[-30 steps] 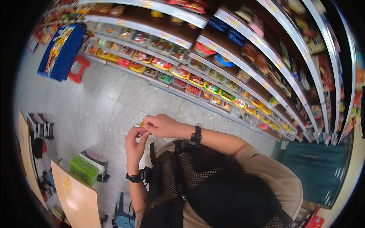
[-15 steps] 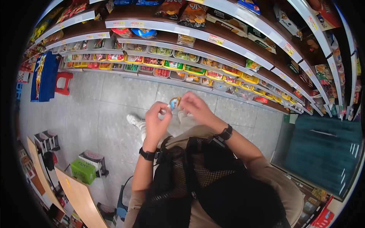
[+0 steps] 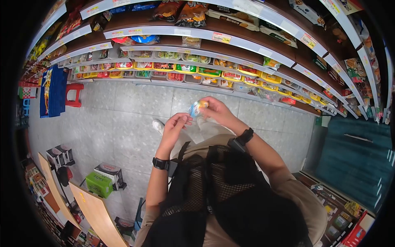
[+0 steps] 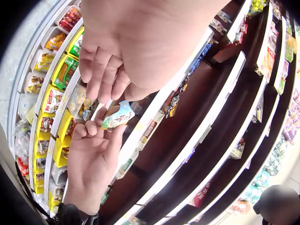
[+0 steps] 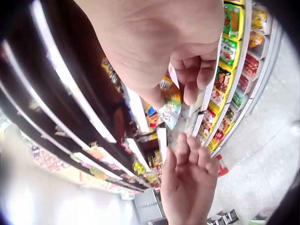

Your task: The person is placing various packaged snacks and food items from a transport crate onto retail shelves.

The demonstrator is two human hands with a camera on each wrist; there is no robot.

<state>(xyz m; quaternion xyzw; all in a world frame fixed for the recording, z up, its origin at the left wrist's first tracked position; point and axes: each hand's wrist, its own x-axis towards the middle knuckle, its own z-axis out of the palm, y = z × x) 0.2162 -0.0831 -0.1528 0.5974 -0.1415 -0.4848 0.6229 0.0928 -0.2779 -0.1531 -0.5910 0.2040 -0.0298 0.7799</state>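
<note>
We're seeing stocked shelves (image 3: 181,32) spanning the far side, floor (image 3: 123,99) lying nearer. Our left hand (image 3: 173,126) is hovering loose, holding nothing, apart from our right hand (image 3: 219,114), which is pinching the packet (image 3: 196,108) in the gap between. We're guessing a thin pinch is risking a drop; hard squeezing could be tearing it.

Right hand (image 4: 93,154) pinches small pale-blue packet (image 4: 120,115), thumb against fingers. Left hand (image 4: 126,56) just beside packet, fingers bent. Behind: brown shelves (image 4: 161,164), filled yellow trays (image 4: 57,151).
</note>
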